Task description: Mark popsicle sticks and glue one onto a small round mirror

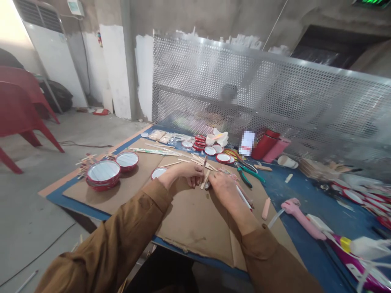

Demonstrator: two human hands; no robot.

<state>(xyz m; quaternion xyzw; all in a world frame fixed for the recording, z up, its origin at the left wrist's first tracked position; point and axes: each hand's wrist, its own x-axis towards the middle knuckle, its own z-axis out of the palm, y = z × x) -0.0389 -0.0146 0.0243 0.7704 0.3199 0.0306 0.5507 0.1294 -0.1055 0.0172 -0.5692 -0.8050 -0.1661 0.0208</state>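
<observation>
My left hand (186, 174) is curled over a flat wooden craft stick (205, 179) on a sheet of brown cardboard (195, 221), its fingers pinching the stick. Close beside it, my right hand (225, 188) is closed around a white-handled tool (244, 198) whose tip meets the stick. A small round red-rimmed mirror (158, 173) lies just left of my left wrist. Both sleeves are brown.
Two larger red-rimmed mirrors (104, 173) sit at the cardboard's left. More sticks (159, 151), small mirrors (222, 158), green-handled pliers (248, 175), a pink glue gun (301, 216) and red cups (265, 145) lie on the blue table. A perforated metal screen (275, 101) stands behind, with a person beyond it. Red chairs (21, 110) stand left.
</observation>
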